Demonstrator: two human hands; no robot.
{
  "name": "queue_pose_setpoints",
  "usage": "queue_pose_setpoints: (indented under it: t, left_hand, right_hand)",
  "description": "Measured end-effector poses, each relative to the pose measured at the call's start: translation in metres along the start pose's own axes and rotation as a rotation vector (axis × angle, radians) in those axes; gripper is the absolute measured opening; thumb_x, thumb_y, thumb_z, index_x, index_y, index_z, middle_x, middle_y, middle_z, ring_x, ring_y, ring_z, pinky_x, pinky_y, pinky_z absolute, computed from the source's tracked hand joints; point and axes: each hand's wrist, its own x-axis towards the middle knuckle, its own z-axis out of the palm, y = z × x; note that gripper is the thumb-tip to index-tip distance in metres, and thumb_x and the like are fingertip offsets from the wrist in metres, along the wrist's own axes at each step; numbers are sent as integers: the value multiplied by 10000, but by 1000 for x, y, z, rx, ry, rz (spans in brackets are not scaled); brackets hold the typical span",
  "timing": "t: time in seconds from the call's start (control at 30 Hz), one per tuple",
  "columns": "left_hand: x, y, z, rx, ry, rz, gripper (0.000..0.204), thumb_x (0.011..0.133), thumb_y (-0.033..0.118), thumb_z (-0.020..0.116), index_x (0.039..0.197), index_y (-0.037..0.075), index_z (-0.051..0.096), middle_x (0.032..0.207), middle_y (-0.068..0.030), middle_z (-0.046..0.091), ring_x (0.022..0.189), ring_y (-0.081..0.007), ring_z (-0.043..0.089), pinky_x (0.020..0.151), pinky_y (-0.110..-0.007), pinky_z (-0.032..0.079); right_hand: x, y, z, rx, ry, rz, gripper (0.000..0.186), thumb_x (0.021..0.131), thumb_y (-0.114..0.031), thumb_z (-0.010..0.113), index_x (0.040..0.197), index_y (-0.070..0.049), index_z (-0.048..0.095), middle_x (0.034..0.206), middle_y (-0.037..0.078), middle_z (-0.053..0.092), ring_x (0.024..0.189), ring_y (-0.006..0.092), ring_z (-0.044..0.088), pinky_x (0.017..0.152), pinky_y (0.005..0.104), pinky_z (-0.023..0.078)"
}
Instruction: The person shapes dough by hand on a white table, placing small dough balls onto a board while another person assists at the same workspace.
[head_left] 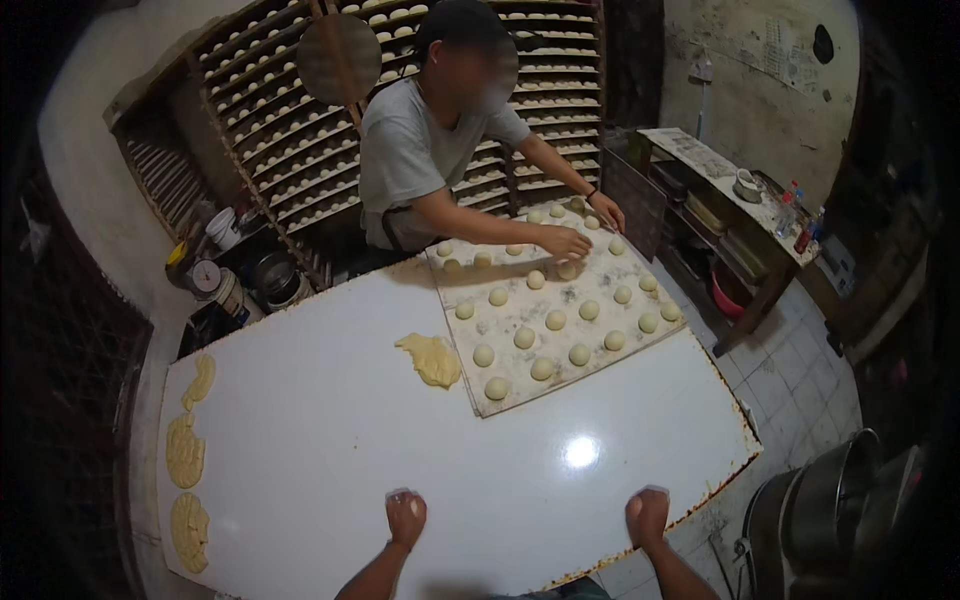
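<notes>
My left hand point(406, 516) is closed, knuckles up, on the white tabletop point(330, 450) near its front edge. My right hand point(648, 514) is curled the same way by the table's right front edge. A pale patch shows at the inner side of each hand, too small to name; what the fingers may hold is hidden. Farther up lies a flat piece of yellow dough point(432, 361), apart from both hands. Beside it, a floured board point(470, 345) carries rows of round dough balls point(542, 369).
Across the table, a person point(420, 140) reaches over the board, a hand on the dough balls. Flattened dough pieces point(186, 450) line the left edge. Behind stand racks point(275, 130) of dough balls. A side bench point(700, 165) and large metal pots point(825, 510) are at right.
</notes>
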Motion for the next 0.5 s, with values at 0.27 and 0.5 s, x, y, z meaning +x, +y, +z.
queue_pose_setpoints:
  t: [0.27,0.5]
  left_hand:
    - [-72,13,18,-66,-41,432,86,806,64,623,763,13,569,776,-89,592,751,-214,573,687,-331,469]
    - [-23,60,26,-37,235,82,75,808,66,602,790,-6,593,819,-146,605,804,-308,548,739,-405,459]
  right_hand:
    - [-46,-18,40,120,219,-312,111,653,27,641,716,-10,558,775,182,564,828,345,531,757,434,421]
    - [-4,-59,44,15,265,144,19,738,14,569,738,10,551,794,173,559,802,352,523,767,427,426]
